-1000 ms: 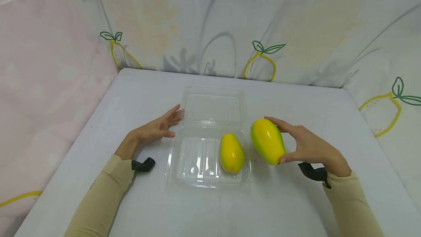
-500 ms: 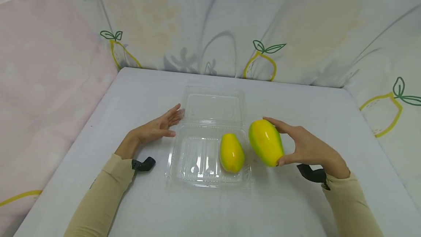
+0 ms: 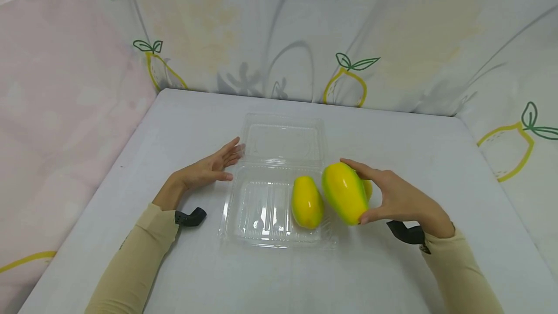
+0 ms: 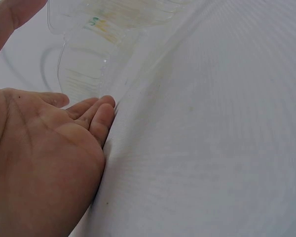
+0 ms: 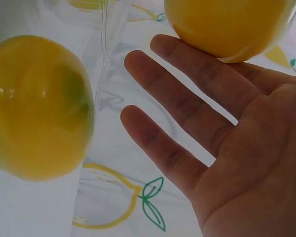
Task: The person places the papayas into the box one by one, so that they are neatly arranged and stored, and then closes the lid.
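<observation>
A glossy yellow papaya with green sides (image 3: 344,193) is gripped by my right hand (image 3: 394,195), with the thumb at its near end and a finger at its far end. It is just right of the clear plastic clamshell box (image 3: 257,207), whose lid (image 3: 283,139) lies open toward the back. Another yellow papaya (image 3: 307,202) lies in the right part of the box. Part of a further yellow fruit (image 3: 368,189) shows behind the held papaya. My left hand (image 3: 213,166) rests by the box's left side, fingers loosely extended; whether they touch it I cannot tell.
The box stands on a white-covered table (image 3: 270,280). A printed cloth with lemon drawings (image 3: 344,81) hangs along the back and right, and a pink cloth (image 3: 65,86) along the left. Each wrist carries a black camera mount.
My right hand has brought the papaya slightly left and nearer me, toward the box's right edge, and a yellow fruit behind it has come into view. The left hand stays put.
</observation>
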Tool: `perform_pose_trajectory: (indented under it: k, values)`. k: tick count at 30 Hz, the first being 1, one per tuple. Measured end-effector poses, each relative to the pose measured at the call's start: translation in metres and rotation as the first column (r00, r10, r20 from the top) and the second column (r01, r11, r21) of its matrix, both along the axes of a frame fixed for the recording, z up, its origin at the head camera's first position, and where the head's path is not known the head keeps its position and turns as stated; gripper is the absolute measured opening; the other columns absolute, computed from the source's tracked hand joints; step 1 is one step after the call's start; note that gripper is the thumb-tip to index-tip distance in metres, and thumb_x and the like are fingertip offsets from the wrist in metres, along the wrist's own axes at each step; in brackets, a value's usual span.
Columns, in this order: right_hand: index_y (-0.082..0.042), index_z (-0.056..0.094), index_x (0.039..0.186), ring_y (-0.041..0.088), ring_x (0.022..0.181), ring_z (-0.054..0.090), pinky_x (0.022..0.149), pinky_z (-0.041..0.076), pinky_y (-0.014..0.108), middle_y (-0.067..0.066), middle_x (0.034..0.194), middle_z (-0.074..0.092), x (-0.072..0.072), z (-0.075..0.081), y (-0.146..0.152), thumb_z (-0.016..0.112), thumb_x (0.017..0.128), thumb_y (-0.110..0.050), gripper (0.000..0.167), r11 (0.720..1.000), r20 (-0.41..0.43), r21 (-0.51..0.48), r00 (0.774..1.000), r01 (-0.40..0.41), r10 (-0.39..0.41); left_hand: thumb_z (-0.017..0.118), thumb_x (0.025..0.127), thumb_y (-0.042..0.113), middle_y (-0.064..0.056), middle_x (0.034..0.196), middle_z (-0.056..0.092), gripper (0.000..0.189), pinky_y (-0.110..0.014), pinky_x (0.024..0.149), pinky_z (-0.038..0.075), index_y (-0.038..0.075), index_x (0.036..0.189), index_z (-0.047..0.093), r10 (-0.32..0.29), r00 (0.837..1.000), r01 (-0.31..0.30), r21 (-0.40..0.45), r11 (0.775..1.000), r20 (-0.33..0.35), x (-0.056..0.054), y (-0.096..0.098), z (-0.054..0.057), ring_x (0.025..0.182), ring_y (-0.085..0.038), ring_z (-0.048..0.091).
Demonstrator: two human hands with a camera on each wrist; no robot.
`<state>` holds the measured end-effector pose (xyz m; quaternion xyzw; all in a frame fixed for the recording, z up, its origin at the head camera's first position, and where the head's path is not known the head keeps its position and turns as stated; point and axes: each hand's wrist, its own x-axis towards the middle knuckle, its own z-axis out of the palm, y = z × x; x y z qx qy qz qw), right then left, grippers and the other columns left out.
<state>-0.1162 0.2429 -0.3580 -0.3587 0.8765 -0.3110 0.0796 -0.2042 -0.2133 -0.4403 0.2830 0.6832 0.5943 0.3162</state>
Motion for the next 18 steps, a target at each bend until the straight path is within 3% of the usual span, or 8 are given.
perform_pose_trajectory:
  k: [12,18]
  values:
    - [-0.022,0.029,0.155,0.015,0.117,0.057,0.097,0.047,0.052,0.0,0.143,0.055,0.005,0.0,-0.013,0.085,0.061,-0.058,0.115,1.0,-0.021,0.015,0.999,0.027,-0.026,0.063,0.093,0.011,-0.01,0.165,-0.008,0.101,-0.058,0.121,0.005,0.018,0.157,-0.014,-0.001,1.0,0.001,0.004,1.0,0.002,-0.001,0.0,0.0,0.152,-0.038,-0.002]
    - [-0.023,0.028,0.155,0.014,0.116,0.057,0.096,0.047,0.052,-0.001,0.142,0.055,0.006,-0.001,-0.013,0.077,0.064,-0.068,0.114,1.0,-0.019,-0.005,1.0,0.023,-0.023,0.063,0.093,0.012,-0.009,0.165,-0.009,0.101,-0.058,0.121,0.005,0.019,0.157,-0.014,0.001,1.0,-0.001,0.004,1.0,0.005,0.0,0.0,0.0,0.152,-0.038,-0.002]
